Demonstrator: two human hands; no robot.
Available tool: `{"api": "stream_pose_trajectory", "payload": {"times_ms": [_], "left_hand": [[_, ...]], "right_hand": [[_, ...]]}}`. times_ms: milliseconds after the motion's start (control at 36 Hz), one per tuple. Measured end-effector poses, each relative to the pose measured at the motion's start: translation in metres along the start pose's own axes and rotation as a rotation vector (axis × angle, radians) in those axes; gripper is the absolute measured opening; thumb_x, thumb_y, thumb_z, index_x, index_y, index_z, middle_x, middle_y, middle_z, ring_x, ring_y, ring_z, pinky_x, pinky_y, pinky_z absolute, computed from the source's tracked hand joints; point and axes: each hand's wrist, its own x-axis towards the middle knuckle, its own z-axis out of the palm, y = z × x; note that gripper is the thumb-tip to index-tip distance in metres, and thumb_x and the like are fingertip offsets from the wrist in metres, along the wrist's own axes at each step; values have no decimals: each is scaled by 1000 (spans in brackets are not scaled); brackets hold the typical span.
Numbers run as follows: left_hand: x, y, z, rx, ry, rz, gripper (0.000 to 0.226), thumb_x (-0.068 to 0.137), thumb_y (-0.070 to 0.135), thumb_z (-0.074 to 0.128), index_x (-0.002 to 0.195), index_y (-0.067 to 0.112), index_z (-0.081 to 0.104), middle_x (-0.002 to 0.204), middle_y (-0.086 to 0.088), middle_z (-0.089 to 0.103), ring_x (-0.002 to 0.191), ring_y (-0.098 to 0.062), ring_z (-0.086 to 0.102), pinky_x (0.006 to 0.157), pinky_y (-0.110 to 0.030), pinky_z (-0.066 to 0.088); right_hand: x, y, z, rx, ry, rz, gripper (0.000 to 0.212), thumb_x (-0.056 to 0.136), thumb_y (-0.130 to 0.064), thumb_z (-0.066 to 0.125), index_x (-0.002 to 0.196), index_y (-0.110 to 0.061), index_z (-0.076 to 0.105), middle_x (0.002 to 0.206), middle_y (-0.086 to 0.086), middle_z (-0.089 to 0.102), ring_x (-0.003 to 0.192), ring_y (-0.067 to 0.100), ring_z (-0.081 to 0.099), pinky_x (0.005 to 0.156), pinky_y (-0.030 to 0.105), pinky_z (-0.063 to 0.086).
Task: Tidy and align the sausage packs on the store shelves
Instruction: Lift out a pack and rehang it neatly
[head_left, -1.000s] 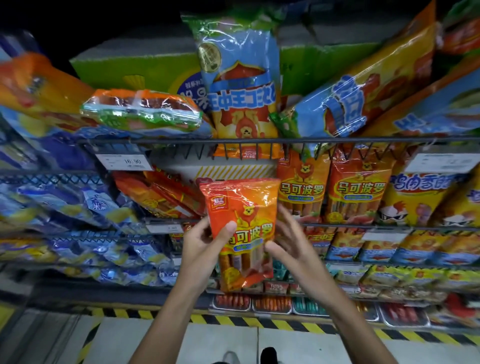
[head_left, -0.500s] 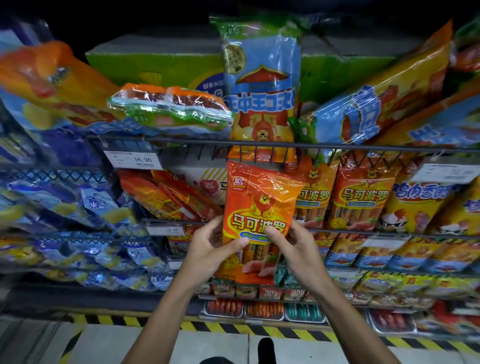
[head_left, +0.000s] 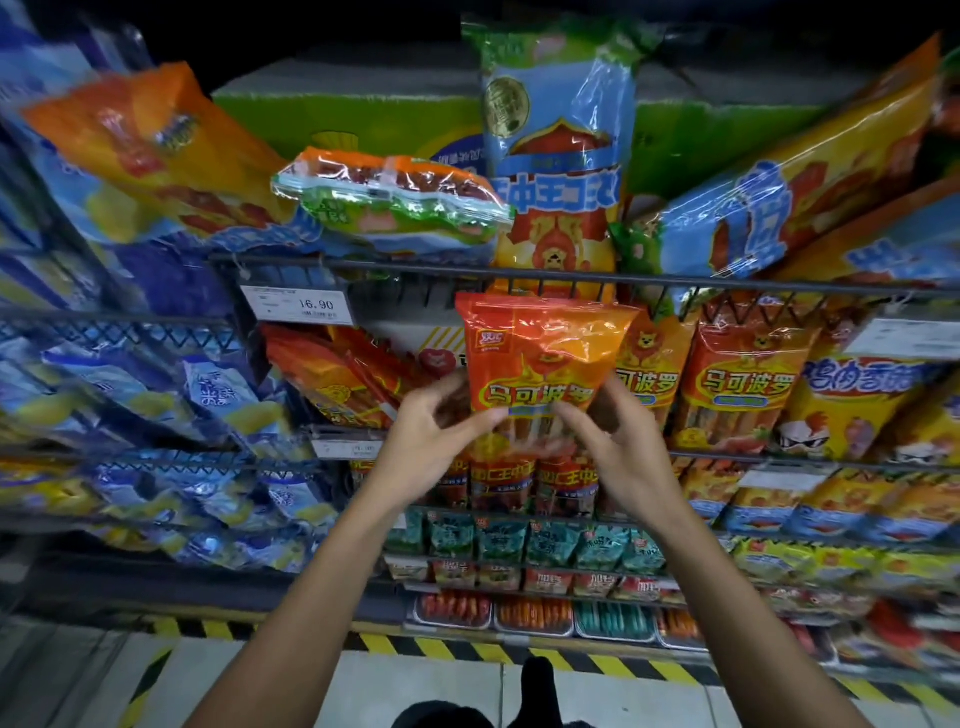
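Change: since a second ago the orange sausage pack (head_left: 540, 364) had risen from below the middle shelf row to stand just under the wire shelf rail (head_left: 571, 278), and both hands had climbed with it.
Left grip: left hand (head_left: 436, 441) pinched the pack's lower left edge, thumb in front, fingers curled behind.
Right grip: right hand (head_left: 613, 441) pinched the lower right edge the same way.
Pack: upright, facing the camera, its top corner touching or just below the rail; I could not tell which.
Right of the pack: two matching orange packs (head_left: 743, 384) stood upright, the nearer one partly hidden behind it.
Left of the pack: tilted orange packs (head_left: 332, 384), and a price tag (head_left: 298, 306) reading 16.90 hung on the rail.
Above the pack: a tall blue-and-yellow pack (head_left: 558, 156) stood upright on the upper shelf.
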Motion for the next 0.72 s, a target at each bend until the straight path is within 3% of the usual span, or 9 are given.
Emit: {"api": "stream_pose_trajectory", "payload": {"times_ms": [83, 167, 278, 361, 417, 472, 528, 611, 722], "left_hand": [[13, -5, -3, 14, 15, 25, 32, 89, 24, 72, 121, 27, 66, 118, 21, 73, 120, -4, 64, 104, -25, 50], [21, -13, -4, 19, 15, 49, 31, 94, 11, 70, 123, 22, 65, 119, 16, 72, 119, -3, 63, 99, -17, 48], [30, -28, -3, 60, 29, 35, 38, 95, 13, 71, 132, 13, 63, 128, 7, 69, 122, -5, 63, 100, -18, 48], [38, -41, 2, 118, 2, -19, 35, 97, 18, 70, 131, 20, 63, 127, 13, 68, 121, 0, 62, 99, -13, 47], [41, -49, 6, 152, -23, -72, 34, 99, 20, 66, 133, 20, 62, 124, 15, 67, 116, 9, 60, 91, -5, 45], [43, -56, 9, 162, -23, -106, 37, 101, 22, 64, 137, 17, 61, 125, 12, 67, 112, 13, 59, 86, 0, 42], [44, -60, 10, 166, -3, -118, 36, 101, 24, 63, 136, 20, 60, 125, 13, 67, 111, 13, 59, 85, 0, 43], [45, -61, 13, 192, 44, -113, 34, 101, 25, 64, 134, 23, 62, 121, 18, 67, 111, 16, 58, 92, -7, 46], [48, -60, 19, 171, 163, -72, 28, 99, 22, 67, 125, 29, 61, 112, 24, 66, 102, 20, 60, 86, -5, 48]], "right_hand": [[13, 2, 4, -18, 40, 33, 44, 93, -52, 64, 125, -26, 49, 111, -25, 58, 109, 8, 53, 100, 27, 41], [21, 4, 7, 26, 60, 59, 65, 93, -44, 67, 147, -16, 42, 142, -12, 49, 128, 11, 44, 111, 31, 37], [26, 6, 8, 29, 61, 118, 57, 91, -47, 67, 132, -14, 47, 123, -16, 52, 121, 15, 49, 109, 32, 39], [30, 22, 9, 2, 46, 137, 76, 90, -51, 66, 146, -5, 43, 145, 3, 54, 140, 21, 46, 117, 41, 39], [29, 28, 12, -7, -10, 149, 58, 99, -36, 60, 147, -8, 44, 137, -16, 52, 135, 6, 43, 108, 19, 42], [27, 34, 14, 7, -56, 182, 53, 106, -24, 50, 154, -11, 31, 119, -30, 35, 126, -3, 30, 86, -9, 28], [28, 38, 15, 28, -65, 219, 55, 108, -26, 44, 157, -11, 25, 123, -28, 34, 128, -3, 26, 84, -12, 21], [32, 42, 19, 15, -5, 215, 64, 106, -44, 41, 159, -11, 26, 156, -7, 41, 148, 14, 32, 111, 14, 28], [37, 38, 21, -57, 82, 141, 64, 106, -46, 40, 156, -6, 33, 148, 11, 54, 137, 27, 50, 105, 26, 41]]}}
